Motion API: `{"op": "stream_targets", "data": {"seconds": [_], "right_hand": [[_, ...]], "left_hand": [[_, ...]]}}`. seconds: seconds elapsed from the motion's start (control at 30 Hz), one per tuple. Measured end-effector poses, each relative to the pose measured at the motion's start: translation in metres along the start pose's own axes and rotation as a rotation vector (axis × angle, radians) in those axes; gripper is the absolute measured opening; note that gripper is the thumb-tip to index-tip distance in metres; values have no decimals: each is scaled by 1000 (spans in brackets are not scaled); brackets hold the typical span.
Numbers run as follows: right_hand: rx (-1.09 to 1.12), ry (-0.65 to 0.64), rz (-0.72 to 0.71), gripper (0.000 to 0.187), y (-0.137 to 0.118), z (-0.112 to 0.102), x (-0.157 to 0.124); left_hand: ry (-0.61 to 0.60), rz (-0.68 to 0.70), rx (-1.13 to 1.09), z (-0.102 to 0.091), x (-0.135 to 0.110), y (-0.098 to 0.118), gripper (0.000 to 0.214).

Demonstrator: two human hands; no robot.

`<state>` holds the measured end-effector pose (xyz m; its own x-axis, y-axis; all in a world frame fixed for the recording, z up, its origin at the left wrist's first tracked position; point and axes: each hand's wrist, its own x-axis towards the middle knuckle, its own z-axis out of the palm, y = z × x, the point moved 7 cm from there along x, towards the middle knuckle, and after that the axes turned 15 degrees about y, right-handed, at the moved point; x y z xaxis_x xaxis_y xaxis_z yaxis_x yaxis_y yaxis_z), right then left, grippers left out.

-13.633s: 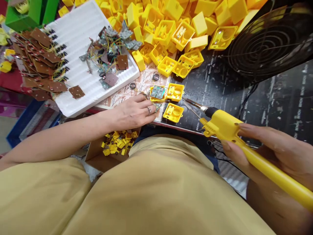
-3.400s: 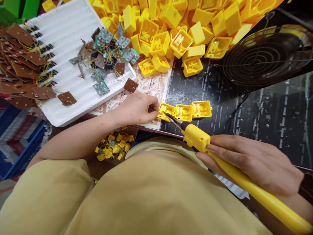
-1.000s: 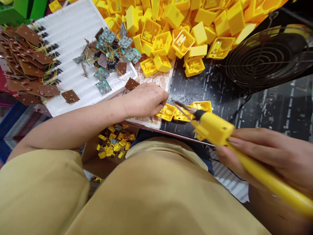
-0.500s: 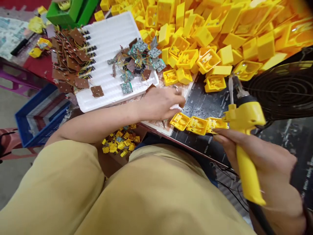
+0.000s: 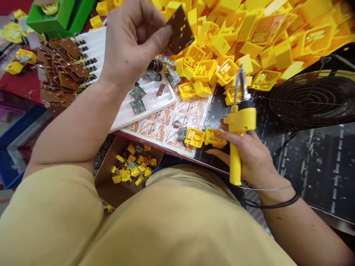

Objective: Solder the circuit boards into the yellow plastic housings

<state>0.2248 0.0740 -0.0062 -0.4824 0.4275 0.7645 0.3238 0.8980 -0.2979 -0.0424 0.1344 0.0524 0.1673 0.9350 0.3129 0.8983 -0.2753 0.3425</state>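
Observation:
My left hand (image 5: pixel 135 44) is raised over the white foam tray (image 5: pixel 122 114), its thumb and fingers pinching a brown circuit board (image 5: pixel 181 31). My right hand (image 5: pixel 252 153) holds a yellow soldering gun (image 5: pixel 235 147) with the metal tip (image 5: pixel 242 83) pointing up and away. The thumb and fingers of that hand also reach around a yellow plastic housing (image 5: pixel 215 137) at the table edge. Beside it lies another open housing (image 5: pixel 195 137), with a small green circuit board (image 5: pixel 182 133) at its left. A small round coil-like part (image 5: pixel 176 124) rests on the patterned sheet (image 5: pixel 161 120).
A large heap of yellow housings (image 5: pixel 222 44) covers the back. Stacked brown boards (image 5: pixel 62 70) and green boards (image 5: pixel 138 106) lie on the tray. A black round fan grille (image 5: pixel 310 98) stands right. Below the edge sits a cardboard box (image 5: pixel 111 188) of yellow pieces.
My left hand has lifted from beside the housings up and left, and now holds a brown circuit board. My right hand, with the soldering gun, has moved left toward the housings.

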Motion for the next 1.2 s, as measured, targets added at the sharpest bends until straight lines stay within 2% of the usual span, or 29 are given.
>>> {"op": "stream_targets", "data": {"seconds": [0.1, 0.2, 0.3, 0.4, 0.53, 0.63, 0.73, 0.8, 0.87, 1.0, 1.1, 1.2], "right_hand": [[-5, 104, 88, 53, 6, -10, 10], [-53, 147, 70, 55, 5, -9, 22], [-97, 127, 54, 43, 6, 5, 32], [-169, 154, 86, 23, 13, 14, 37], [-237, 192, 159, 15, 26, 11, 38], [-259, 205, 210, 10, 33, 5, 39], [-253, 235, 254, 16, 37, -6, 39], [-230, 249, 290, 23, 37, -13, 40], [-216, 274, 307, 29, 33, -21, 41], [-214, 331, 279, 33, 18, -29, 42], [-178, 393, 257, 34, 5, -31, 40], [-128, 421, 288, 34, -3, -31, 31]], "left_hand": [[-30, -27, -82, 18, 8, 20, 50], [-99, -51, -191, 48, 14, 44, 52], [-230, -118, -323, 76, 19, 59, 46], [-288, -134, -370, 86, 22, 61, 39], [-240, 35, -216, 80, 14, 50, 43], [-275, 202, 64, 83, -1, 39, 48], [-301, 302, 345, 88, -10, 31, 36], [-271, 324, 387, 86, -10, 35, 41], [-179, 304, 284, 78, -8, 48, 40], [-27, 174, -140, 65, -5, 84, 40], [26, -13, -368, 71, -6, 104, 37], [44, -152, -492, 81, -10, 115, 43]]}}
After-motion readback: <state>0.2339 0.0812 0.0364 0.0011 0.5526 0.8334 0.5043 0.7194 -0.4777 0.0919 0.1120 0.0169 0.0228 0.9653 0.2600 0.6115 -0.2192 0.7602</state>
